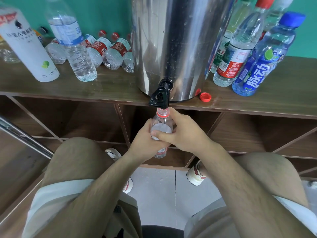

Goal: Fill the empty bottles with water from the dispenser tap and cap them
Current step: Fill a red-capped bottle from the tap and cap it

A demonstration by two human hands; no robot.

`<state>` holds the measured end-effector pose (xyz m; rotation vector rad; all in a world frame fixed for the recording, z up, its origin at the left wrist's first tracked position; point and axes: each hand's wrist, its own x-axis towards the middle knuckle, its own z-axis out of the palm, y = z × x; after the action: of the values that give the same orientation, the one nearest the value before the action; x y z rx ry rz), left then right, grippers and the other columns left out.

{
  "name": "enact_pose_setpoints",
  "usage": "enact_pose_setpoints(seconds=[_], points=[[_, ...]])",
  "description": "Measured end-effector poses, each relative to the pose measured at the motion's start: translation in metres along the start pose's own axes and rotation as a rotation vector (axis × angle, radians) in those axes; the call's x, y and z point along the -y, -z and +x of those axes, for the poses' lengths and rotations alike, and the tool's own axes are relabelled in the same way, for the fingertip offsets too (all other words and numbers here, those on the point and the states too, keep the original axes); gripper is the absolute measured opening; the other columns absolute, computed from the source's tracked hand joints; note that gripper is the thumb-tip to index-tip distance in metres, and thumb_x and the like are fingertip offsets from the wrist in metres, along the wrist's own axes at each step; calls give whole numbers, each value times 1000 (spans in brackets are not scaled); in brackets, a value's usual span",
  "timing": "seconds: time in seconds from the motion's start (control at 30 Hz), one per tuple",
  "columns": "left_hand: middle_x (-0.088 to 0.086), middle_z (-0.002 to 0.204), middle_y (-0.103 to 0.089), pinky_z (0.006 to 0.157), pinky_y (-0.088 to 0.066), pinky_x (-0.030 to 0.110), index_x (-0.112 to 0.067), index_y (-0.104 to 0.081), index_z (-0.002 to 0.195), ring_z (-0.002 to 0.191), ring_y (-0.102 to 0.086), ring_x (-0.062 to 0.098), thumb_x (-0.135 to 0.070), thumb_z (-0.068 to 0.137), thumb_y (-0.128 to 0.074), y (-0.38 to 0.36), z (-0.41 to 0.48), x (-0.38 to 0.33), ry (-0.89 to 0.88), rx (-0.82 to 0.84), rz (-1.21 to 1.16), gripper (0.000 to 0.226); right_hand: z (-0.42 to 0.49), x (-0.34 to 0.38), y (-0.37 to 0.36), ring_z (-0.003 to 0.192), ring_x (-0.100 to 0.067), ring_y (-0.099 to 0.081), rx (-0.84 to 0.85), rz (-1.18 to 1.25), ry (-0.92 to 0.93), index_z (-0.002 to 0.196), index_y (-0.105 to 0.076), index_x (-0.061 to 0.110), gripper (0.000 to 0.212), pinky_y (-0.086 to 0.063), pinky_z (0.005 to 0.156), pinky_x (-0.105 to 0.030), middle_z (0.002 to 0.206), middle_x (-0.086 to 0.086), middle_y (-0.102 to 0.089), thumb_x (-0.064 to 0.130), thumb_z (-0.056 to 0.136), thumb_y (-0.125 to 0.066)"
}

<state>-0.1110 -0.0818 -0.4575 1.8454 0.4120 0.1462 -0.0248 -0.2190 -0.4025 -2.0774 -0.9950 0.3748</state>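
— What sits closest?
— Two bare forearms (96,191) rising from six o'clock, above knees in khaki shorts (72,152).
— And the hands?
— The left hand (145,140) curls its fingers round the body of a clear plastic bottle (161,127) from nine o'clock. The right hand (185,133) grasps it from three o'clock, thumb laid across the front, forefinger reaching up beside the red neck ring.
— Where is that bottle?
— Upright and uncapped, its mouth just under the black tap (160,96), at twelve o'clock of the hands. Water shows inside it.
— The surface?
— A dark wooden shelf top (106,86) carries the steel dispenser (180,40), speckled with droplets. A loose red cap (205,97) lies at three o'clock of the tap, just beside the dispenser's base. At ten o'clock of the view, red-labelled bottles (113,52) lie on their sides behind an upright blue-labelled bottle (75,48) and a white lime-printed bottle (29,47). At two o'clock stand a red-capped bottle (238,52) and a blue-capped bottle (264,62).
— The room?
— A teal wall (103,12) behind, open wooden cubbies (85,121) under the top, and pale floor tile (157,194) flecked with water drops beside a shoe (195,176).
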Motion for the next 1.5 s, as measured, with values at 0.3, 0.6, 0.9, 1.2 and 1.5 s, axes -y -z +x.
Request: enact_pose_setpoints(seconds=[0.3, 0.6, 0.9, 1.2, 1.5], points=[[-7, 123, -67, 91, -55, 26, -26, -50, 142, 112, -67, 14, -25, 78, -86, 0, -2, 0, 28, 62, -48, 73, 1, -1, -1, 106, -13, -68, 31, -14, -34, 139, -54, 28, 65, -58, 95, -40, 119, 10, -72, 48, 85, -83], [-7, 124, -66, 90, -54, 25, -26, -50, 140, 115, -65, 16, -26, 80, -85, 1, -3, -1, 30, 53, 5, 69, 2, -4, -2, 106, -12, -66, 58, -28, -31, 140, -52, 29, 65, -57, 94, -42, 119, 9, -70, 49, 86, -82], [-6, 126, -65, 94, -54, 31, -27, -49, 142, 116, -64, 17, -28, 78, -84, 1, -5, -3, 44, 54, 24, 73, 4, -7, -3, 100, -9, -67, 62, -23, -26, 133, -54, 35, 59, -59, 89, -39, 112, 12, -71, 51, 84, -82], [-12, 123, -64, 82, -49, 18, -33, -49, 140, 105, -64, 8, -37, 67, -79, -1, -6, -6, 70, 50, -14, 79, 6, -8, -4, 99, -9, -67, 58, -21, -29, 131, -55, 35, 58, -58, 89, -38, 111, 13, -71, 51, 82, -82], [-9, 124, -65, 86, -50, 22, -27, -49, 144, 108, -64, 11, -29, 77, -85, 0, -6, -6, 74, 58, 4, 76, 6, -8, -3, 97, -8, -67, 66, -18, -32, 129, -56, 34, 56, -58, 88, -36, 109, 13, -71, 51, 82, -82]])
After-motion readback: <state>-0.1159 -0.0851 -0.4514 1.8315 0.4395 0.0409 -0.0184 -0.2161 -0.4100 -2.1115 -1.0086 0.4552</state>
